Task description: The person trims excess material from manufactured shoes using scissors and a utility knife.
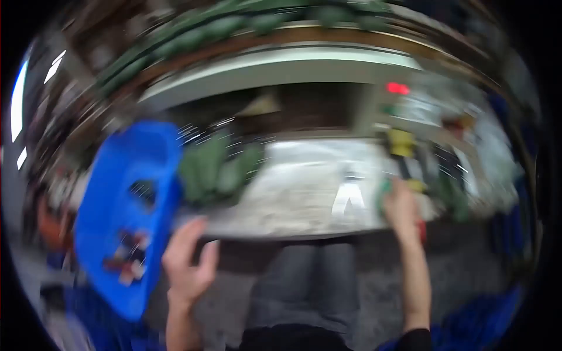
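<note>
The whole view is smeared by motion. My left hand (190, 260) is raised in front of the bench's front edge, close to the right side of a blue plastic tub (170, 202). Its thumb and fingers are apart, with nothing between them. My right hand (401, 207) reaches over the right part of the pale worktop (293, 193). A small green thing (384, 192) shows at its fingertips and a red thing (421, 231) beside its wrist. Blur hides whether the right fingers grip either one.
Small mixed pieces (127, 257) lie in the tub. Green items (213, 167) are heaped at the worktop's left. Yellow-and-black objects (401, 143) and clutter stand at the right, below a red lit display (397, 88). A shelf (281, 70) spans the back.
</note>
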Demonstrator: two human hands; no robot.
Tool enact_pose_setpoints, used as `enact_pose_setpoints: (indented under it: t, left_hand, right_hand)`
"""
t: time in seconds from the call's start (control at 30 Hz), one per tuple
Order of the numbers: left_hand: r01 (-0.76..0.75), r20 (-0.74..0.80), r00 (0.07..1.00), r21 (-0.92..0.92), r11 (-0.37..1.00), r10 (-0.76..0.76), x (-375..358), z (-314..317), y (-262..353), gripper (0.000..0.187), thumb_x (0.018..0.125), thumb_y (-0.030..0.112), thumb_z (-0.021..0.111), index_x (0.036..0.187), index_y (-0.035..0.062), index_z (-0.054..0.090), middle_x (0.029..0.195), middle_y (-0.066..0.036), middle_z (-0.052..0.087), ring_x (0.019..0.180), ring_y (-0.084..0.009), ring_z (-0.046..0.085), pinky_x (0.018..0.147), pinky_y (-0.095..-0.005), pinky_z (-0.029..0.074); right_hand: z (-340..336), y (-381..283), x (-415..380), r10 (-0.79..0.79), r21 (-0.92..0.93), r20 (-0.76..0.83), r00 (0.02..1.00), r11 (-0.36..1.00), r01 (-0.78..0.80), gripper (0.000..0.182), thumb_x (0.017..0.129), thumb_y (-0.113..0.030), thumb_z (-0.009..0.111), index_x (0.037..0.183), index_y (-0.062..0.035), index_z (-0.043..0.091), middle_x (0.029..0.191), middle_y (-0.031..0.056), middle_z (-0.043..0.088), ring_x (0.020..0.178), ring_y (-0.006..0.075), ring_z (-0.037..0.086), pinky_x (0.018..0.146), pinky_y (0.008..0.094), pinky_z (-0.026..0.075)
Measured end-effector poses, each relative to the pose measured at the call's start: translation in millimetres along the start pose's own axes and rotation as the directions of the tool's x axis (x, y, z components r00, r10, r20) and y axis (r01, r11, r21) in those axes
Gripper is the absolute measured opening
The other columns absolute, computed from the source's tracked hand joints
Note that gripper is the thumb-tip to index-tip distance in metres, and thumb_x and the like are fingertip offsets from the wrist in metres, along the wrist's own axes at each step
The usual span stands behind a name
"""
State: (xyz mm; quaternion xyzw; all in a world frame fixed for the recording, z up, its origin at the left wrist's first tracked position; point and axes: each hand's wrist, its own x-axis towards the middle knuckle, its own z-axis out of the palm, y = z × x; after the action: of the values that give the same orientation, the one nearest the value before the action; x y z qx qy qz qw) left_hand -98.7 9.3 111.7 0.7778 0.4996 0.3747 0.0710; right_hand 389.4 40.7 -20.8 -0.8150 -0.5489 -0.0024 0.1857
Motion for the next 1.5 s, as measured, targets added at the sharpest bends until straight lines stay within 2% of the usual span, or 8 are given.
enact_pose_setpoints:
  t: [0.27, 0.6, 0.8, 0.93, 1.2, 1.3, 1.4, 1.5]
  left_hand:
    - [0.607, -0.175, 0.790, 0.091, 0.789, -0.587, -28, -169, -95, 0.036, 0.085, -0.001, 0.072, 0.121, -0.0041, 0.073, 0.102, -0.015, 0.080, 0.088, -0.0256, 0.076, 0.082, -0.0336, 0.059]
    - [-0.454, 0.564, 0.826, 0.651, 0.608, 0.012, 47, -69, -286, 0.044, 0.079, 0.008, 0.074, 0.123, 0.0037, 0.070, 0.116, -0.014, 0.075, 0.113, -0.0381, 0.068, 0.107, -0.0400, 0.051]
    - [-0.466, 0.561, 0.812, 0.453, 0.760, 0.162, 61, -121, -299, 0.039, 0.080, 0.009, 0.079, 0.118, 0.0030, 0.070, 0.109, -0.013, 0.076, 0.099, -0.0317, 0.072, 0.095, -0.0372, 0.055]
    - [0.578, -0.250, 0.788, -0.010, 0.816, -0.562, 43, -195, -213, 0.035, 0.083, 0.009, 0.083, 0.114, -0.0003, 0.071, 0.102, -0.012, 0.077, 0.086, -0.0218, 0.072, 0.084, -0.0327, 0.058]
    - [0.113, -0.533, 0.762, -0.449, 0.886, -0.367, 23, -203, -7, 0.033, 0.085, 0.006, 0.085, 0.113, -0.0028, 0.070, 0.103, -0.011, 0.077, 0.086, -0.0191, 0.071, 0.082, -0.0295, 0.057]
    - [0.091, -0.370, 0.811, -0.685, 0.723, -0.453, 24, -153, 29, 0.038, 0.085, 0.003, 0.083, 0.119, -0.0023, 0.067, 0.105, -0.011, 0.076, 0.086, -0.0197, 0.071, 0.083, -0.0288, 0.056]
    - [0.132, -0.107, 0.892, -0.868, 0.479, -0.439, 41, -37, 42, 0.037, 0.086, 0.001, 0.081, 0.120, -0.0012, 0.067, 0.104, -0.011, 0.076, 0.084, -0.0185, 0.070, 0.081, -0.0275, 0.055]
    - [0.207, 0.065, 0.897, -0.936, 0.285, -0.437, 51, 88, 30, 0.031, 0.090, 0.003, 0.082, 0.117, 0.0006, 0.068, 0.092, -0.008, 0.072, 0.075, -0.0166, 0.066, 0.075, -0.0270, 0.054]
  right_hand:
    - [39, -29, -5, -0.300, 0.168, -0.239, 0.923, 0.924, 0.344, 0.051, 0.098, -0.020, 0.069, 0.141, 0.0046, 0.059, 0.135, 0.0212, 0.059, 0.116, 0.0401, 0.063, 0.100, 0.0431, 0.051]
    - [54, -85, -13, -0.268, 0.050, -0.071, 0.961, 0.961, 0.272, 0.042, 0.095, -0.015, 0.067, 0.132, 0.0047, 0.062, 0.116, 0.0209, 0.061, 0.100, 0.0394, 0.063, 0.090, 0.0433, 0.052]
    - [63, -79, -12, -0.295, 0.096, -0.139, 0.945, 0.946, 0.310, 0.039, 0.093, -0.012, 0.065, 0.129, 0.0048, 0.062, 0.112, 0.0216, 0.062, 0.096, 0.0406, 0.063, 0.087, 0.0444, 0.052]
    - [68, -74, -11, -0.306, 0.157, -0.152, 0.940, 0.931, 0.329, 0.040, 0.091, -0.010, 0.063, 0.128, 0.0050, 0.062, 0.110, 0.0213, 0.062, 0.095, 0.0400, 0.062, 0.087, 0.0451, 0.051]
    - [79, -61, 0, -0.109, 0.261, -0.231, 0.967, 0.950, 0.170, 0.038, 0.091, -0.009, 0.060, 0.126, 0.0052, 0.064, 0.107, 0.0195, 0.063, 0.096, 0.0360, 0.063, 0.088, 0.0445, 0.051]
    - [28, -78, -13, -0.007, 0.512, -0.324, 0.946, 0.839, 0.181, 0.033, 0.094, -0.012, 0.061, 0.121, 0.0050, 0.067, 0.100, 0.0147, 0.066, 0.092, 0.0302, 0.063, 0.087, 0.0402, 0.051]
    - [25, -12, 14, 0.129, 0.921, 0.343, 0.931, -0.244, -0.305, 0.036, 0.097, -0.020, 0.064, 0.129, -0.0055, 0.070, 0.093, -0.0008, 0.066, 0.077, 0.0084, 0.055, 0.067, 0.0242, 0.045]
    - [-51, -29, -27, -0.002, 0.702, 0.369, 0.930, -0.655, -0.280, 0.044, 0.105, -0.023, 0.055, 0.145, -0.0060, 0.055, 0.097, 0.0073, 0.066, 0.070, 0.0161, 0.055, 0.057, 0.0301, 0.044]
